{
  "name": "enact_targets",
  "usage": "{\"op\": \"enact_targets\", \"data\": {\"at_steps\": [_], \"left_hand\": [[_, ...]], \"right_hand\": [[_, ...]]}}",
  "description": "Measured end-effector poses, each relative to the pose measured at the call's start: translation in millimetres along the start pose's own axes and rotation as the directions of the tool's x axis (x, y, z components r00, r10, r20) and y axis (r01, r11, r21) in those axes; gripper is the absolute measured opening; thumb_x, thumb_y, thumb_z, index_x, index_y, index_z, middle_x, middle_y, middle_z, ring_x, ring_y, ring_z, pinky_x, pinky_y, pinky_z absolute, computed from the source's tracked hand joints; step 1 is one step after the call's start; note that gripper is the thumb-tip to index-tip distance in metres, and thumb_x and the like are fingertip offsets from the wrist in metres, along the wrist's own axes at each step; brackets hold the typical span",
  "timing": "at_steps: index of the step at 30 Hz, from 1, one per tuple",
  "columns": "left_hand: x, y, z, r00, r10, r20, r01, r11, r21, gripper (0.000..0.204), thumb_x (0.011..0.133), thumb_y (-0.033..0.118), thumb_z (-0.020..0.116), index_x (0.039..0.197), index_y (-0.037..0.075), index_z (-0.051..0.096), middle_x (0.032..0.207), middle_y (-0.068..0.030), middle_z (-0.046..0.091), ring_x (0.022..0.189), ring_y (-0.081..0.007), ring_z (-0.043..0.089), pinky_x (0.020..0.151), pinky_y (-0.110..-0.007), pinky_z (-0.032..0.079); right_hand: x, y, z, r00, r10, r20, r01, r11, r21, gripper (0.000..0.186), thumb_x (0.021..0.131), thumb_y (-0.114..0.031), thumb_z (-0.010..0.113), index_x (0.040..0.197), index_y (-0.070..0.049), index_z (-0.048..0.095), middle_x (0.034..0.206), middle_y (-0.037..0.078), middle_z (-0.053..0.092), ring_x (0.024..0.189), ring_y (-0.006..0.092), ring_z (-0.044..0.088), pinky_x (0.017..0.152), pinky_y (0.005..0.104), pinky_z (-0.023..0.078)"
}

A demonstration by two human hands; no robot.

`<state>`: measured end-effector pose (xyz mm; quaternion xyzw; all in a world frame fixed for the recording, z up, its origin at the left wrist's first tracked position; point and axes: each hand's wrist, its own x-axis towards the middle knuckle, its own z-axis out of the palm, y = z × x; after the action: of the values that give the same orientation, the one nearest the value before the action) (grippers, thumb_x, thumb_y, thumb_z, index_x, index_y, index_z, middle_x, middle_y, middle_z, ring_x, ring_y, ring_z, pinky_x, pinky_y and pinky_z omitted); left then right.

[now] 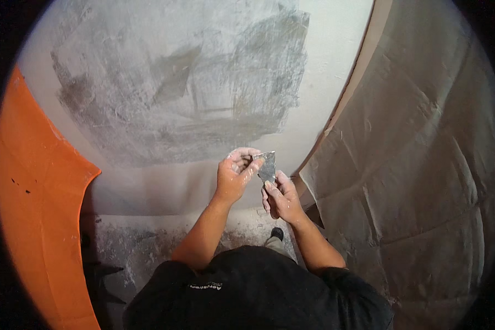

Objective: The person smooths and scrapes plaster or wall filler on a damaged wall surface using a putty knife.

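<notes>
In front of the wall I hold a putty knife (268,166) with a grey metal blade, wide edge up. My right hand (282,201) is closed around its lower end, which the fingers hide. At the blade's upper left corner, my left hand (233,177) is closed, with its thumb against the metal and its fingers curled alongside. Whitish smears of compound coat the fingers of both hands. Ahead, a large grey patch (203,82) of spread compound covers much of the pale wall (335,49).
An orange sheet (44,220) hangs on the left side. Along the right, a creased grey-brown sheet (423,165) drapes beside the wall's edge. The floor (148,247) below is spattered white, and one dark shoe (278,233) shows on it.
</notes>
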<state>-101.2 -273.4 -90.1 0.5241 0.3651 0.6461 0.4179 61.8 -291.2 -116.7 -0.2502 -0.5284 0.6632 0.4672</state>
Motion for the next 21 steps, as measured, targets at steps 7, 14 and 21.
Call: {"op": "enact_targets", "data": {"at_steps": [7,14,21], "left_hand": [[-12,-20,-36,0.993,0.027,-0.115,-0.032,0.999,-0.040,0.008,0.089,0.004,0.068,0.092,-0.002,0.068,0.084,-0.0050,0.068,0.077,-0.0088,0.061,0.072,-0.023,0.049],[-18,-56,-18,0.981,-0.134,-0.137,0.087,0.948,-0.306,0.008,0.090,0.007,0.066,0.087,0.000,0.066,0.081,-0.0023,0.066,0.076,-0.0082,0.058,0.074,-0.024,0.047],[7,-88,5,0.964,-0.265,-0.008,0.256,0.937,-0.239,0.010,0.094,0.010,0.061,0.087,0.003,0.064,0.082,0.0004,0.062,0.078,-0.0076,0.056,0.075,-0.024,0.045]], "right_hand": [[1,13,-8,0.957,0.145,0.251,-0.039,0.922,-0.386,0.025,0.094,-0.023,0.065,0.079,-0.007,0.052,0.065,-0.002,0.050,0.053,0.0062,0.050,0.047,0.0237,0.041],[1,29,-24,0.935,0.227,0.273,-0.145,0.946,-0.291,0.036,0.095,-0.034,0.062,0.070,-0.011,0.049,0.052,-0.003,0.047,0.043,0.0066,0.043,0.043,0.0246,0.035],[27,27,-50,0.946,0.282,0.161,-0.249,0.948,-0.197,0.041,0.101,-0.042,0.048,0.084,-0.005,0.055,0.054,-0.001,0.045,0.045,0.0088,0.043,0.045,0.0260,0.036]]}}
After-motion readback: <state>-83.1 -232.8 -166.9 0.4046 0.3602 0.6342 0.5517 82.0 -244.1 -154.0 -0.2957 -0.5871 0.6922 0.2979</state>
